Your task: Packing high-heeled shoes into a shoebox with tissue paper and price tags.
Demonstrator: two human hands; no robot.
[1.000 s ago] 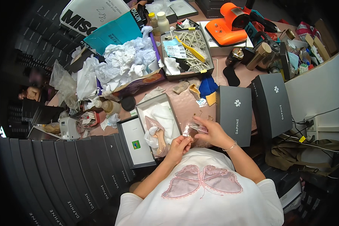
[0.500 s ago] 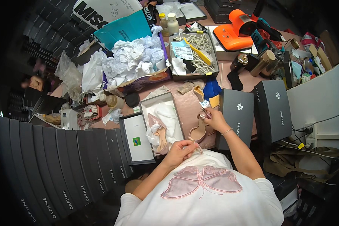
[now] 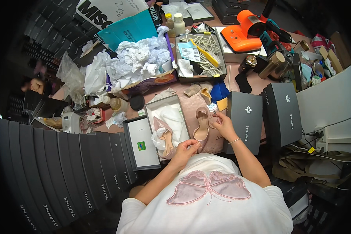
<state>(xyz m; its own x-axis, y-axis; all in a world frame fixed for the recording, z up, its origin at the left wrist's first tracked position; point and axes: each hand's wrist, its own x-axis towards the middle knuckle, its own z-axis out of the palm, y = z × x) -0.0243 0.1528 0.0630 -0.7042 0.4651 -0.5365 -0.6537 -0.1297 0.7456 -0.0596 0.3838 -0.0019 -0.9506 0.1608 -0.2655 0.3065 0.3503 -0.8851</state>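
A pink pointed shoe (image 3: 201, 126) with a beige insole stands over the pink tabletop in front of me. My left hand (image 3: 186, 150) is closed at its near end, fingertips pinched on the heel part. My right hand (image 3: 223, 126) is just right of the shoe, thumb and forefinger pinched on a thin strap (image 3: 211, 121) that curves beside it. Whether the strap's far end joins the shoe is hard to see. The matching shoe (image 3: 165, 140), with white tissue about it, lies in an open grey shoebox (image 3: 184, 119) to the left. The box's lid (image 3: 133, 134) rests beside it.
Two dark shoeboxes (image 3: 243, 132) (image 3: 286, 113) stand to the right. A long row of dark boxes (image 3: 72, 167) fills the left. Behind are a carton of crumpled paper (image 3: 138, 58), a tray of sticks with a yellow brush (image 3: 208, 56), and an orange device (image 3: 241, 33).
The shoe has turned more upright and shifted slightly left and away. My left hand has moved from the loose strap to the shoe's near end; my right hand has moved right, off the shoe's far end.
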